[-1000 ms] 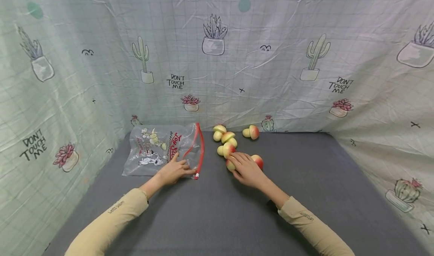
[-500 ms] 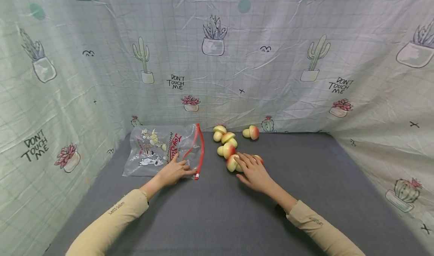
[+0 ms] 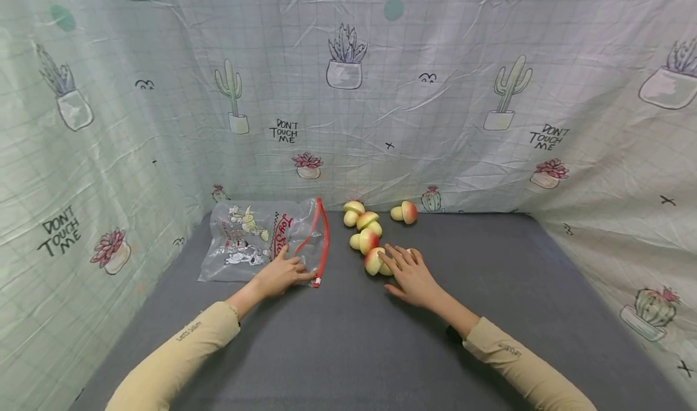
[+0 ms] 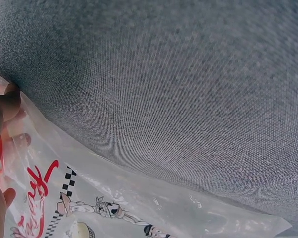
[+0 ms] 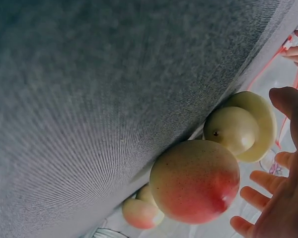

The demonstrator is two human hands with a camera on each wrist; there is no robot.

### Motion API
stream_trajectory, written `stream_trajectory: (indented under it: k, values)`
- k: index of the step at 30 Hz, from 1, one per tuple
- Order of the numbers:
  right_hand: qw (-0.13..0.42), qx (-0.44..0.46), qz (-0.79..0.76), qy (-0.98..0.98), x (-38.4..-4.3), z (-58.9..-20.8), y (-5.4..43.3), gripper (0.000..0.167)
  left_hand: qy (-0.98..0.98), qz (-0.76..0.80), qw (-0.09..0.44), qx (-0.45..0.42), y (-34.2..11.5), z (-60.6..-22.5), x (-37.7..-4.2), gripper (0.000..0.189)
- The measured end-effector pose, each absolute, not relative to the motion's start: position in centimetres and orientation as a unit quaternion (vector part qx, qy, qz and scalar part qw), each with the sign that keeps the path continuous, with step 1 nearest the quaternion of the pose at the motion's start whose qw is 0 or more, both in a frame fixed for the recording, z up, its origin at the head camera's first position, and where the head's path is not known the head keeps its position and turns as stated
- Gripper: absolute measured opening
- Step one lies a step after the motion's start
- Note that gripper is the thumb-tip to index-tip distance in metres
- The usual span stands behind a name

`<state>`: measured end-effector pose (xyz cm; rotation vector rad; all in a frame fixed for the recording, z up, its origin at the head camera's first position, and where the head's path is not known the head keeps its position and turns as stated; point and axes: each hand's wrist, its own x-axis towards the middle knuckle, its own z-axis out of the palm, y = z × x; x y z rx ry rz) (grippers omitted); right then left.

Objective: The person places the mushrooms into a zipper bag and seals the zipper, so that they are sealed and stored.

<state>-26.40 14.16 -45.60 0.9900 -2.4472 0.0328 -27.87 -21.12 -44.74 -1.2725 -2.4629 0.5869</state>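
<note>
Right hand (image 3: pixel 415 282) spread, empty, beside toy mushrooms (image 3: pixel 374 262).
They looked light, slick; stems (image 3: pixel 355 242) seemed best to pinch. I couldn't tell if the left hand (image 3: pixel 276 276) gripped the zip bag (image 3: pixel 247 235).

Glossy plastic bag (image 3: pixel 256 232), smooth mushrooms (image 3: pixel 368 241), matt cloth (image 3: pixel 343 350)

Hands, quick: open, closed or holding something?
Left hand: touching the plastic bag; whether it grips cannot be told.
Right hand: open, holding nothing.
</note>
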Motion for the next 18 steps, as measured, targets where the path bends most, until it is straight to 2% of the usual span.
stream_trajectory:
  k: [11,18]
  values:
    - [0.236,0.350,-0.021,-0.906,-27.3,-45.5,13.5,0.073,-0.838,0.227,0.169,-0.466,-21.0,-44.6,-28.2,0.057]
    - [0.245,0.346,-0.012,-0.906,-27.8,-45.3,12.5,0.066,-0.799,0.254,0.198,-0.507,-20.6,-44.5,-28.8,0.054]
